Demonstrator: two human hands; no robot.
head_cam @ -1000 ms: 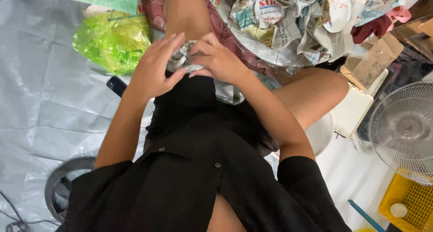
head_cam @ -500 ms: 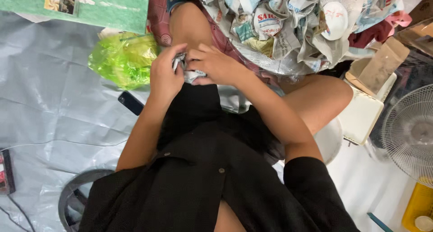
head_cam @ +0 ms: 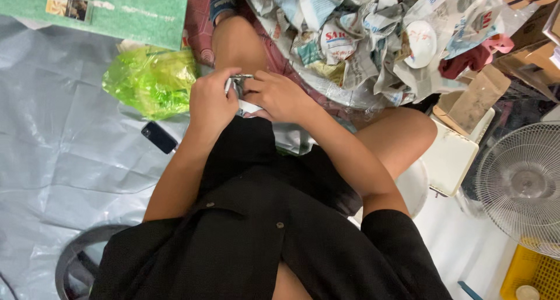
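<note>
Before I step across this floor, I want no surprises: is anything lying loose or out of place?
Yes. A dark phone lies loose on the grey tarp, beside a crumpled green plastic bag. Both hands, left hand and right hand, grip a small newspaper-wrapped item.

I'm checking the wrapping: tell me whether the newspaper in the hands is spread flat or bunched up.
Bunched up. The newspaper piece sits pinched between the left hand and right hand, only a small crumpled part showing. What it wraps is hidden.

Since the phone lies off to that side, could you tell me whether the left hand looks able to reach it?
Probably yes: the dark phone lies uncovered on the grey sheet beside the left hand, though both hands grip a paper-wrapped item.
</note>
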